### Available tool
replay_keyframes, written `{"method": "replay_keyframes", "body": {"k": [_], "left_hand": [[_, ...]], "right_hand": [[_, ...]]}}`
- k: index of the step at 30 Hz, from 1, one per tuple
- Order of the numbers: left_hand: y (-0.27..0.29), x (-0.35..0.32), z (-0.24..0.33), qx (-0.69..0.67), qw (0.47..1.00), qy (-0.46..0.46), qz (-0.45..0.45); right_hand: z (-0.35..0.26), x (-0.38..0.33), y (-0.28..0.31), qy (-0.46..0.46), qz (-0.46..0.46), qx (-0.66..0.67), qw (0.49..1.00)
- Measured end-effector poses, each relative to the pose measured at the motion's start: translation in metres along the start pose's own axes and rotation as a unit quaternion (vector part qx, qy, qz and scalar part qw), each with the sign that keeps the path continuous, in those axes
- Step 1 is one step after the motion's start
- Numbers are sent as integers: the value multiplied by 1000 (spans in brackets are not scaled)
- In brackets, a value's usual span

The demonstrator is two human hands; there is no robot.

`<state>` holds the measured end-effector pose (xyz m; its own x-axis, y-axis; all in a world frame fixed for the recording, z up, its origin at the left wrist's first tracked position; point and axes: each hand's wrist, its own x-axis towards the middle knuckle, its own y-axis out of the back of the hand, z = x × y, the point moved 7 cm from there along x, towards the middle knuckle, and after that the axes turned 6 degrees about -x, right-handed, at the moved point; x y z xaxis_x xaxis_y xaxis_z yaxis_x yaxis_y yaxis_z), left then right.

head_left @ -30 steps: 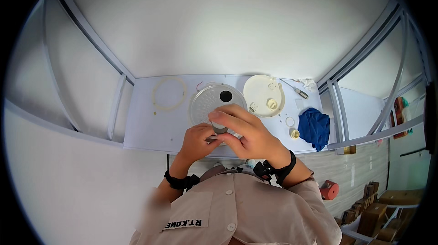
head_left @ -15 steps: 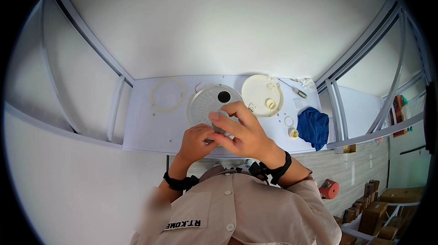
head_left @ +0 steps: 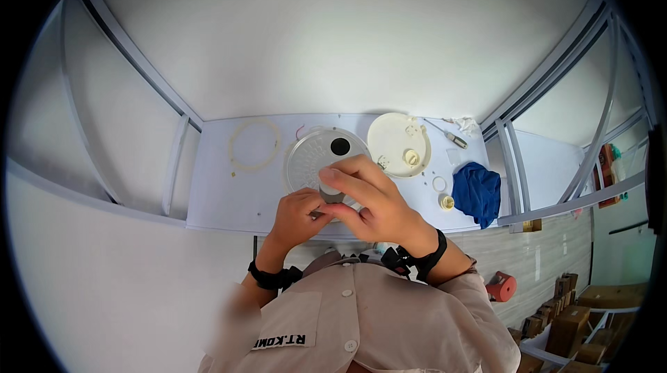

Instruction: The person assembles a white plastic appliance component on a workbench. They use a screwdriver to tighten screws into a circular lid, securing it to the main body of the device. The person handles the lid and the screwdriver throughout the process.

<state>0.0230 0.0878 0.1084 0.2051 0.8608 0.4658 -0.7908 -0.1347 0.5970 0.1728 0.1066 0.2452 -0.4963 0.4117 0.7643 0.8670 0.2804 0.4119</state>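
Observation:
My right hand (head_left: pixel 375 201) pinches a small grey cylindrical piece (head_left: pixel 331 197) between thumb and fingers, in front of my body. Curled close against its lower side is my left hand (head_left: pixel 297 217), with its fingertips meeting the right thumb; what they grip is mostly hidden. Just beyond both hands, a round silvery plate (head_left: pixel 309 154) with a patterned face lies on the white table (head_left: pixel 219 196). A black disc (head_left: pixel 340 146) sits on that plate. To its right is a shallow round cream housing (head_left: pixel 388 135) with a small cream fitting (head_left: pixel 411 158) inside.
A thin cream ring (head_left: pixel 232 147) lies at the left. On the right are a screwdriver (head_left: pixel 455 139), a crumpled blue cloth (head_left: pixel 478 196), a small white ring (head_left: pixel 439 183) and a small cream round part (head_left: pixel 447 202). Frame posts (head_left: pixel 514 164) flank the table.
My right hand has shifted and turned slightly around the grey piece, so more of its side shows. The left hand stays nearly still, and the things on the table have not moved.

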Motion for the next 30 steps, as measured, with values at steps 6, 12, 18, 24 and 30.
{"method": "replay_keyframes", "body": {"k": [6, 12, 18, 24, 30], "left_hand": [[0, 1, 3, -37, 998, -13, 46], [-3, -3, -4, -20, 999, -8, 33], [0, -2, -1, -35, 999, 19, 19], [2, -1, 1, -18, 999, 5, 33], [1, 0, 3, -21, 999, -7, 41]], "right_hand": [[6, -12, -4, 18, 62, -90, 994], [2, -2, -4, -14, 18, -30, 999], [4, 1, -7, -33, -79, 84, 993], [5, -5, -8, -36, -78, 42, 995], [4, -12, -6, -13, -15, -49, 999]]}}
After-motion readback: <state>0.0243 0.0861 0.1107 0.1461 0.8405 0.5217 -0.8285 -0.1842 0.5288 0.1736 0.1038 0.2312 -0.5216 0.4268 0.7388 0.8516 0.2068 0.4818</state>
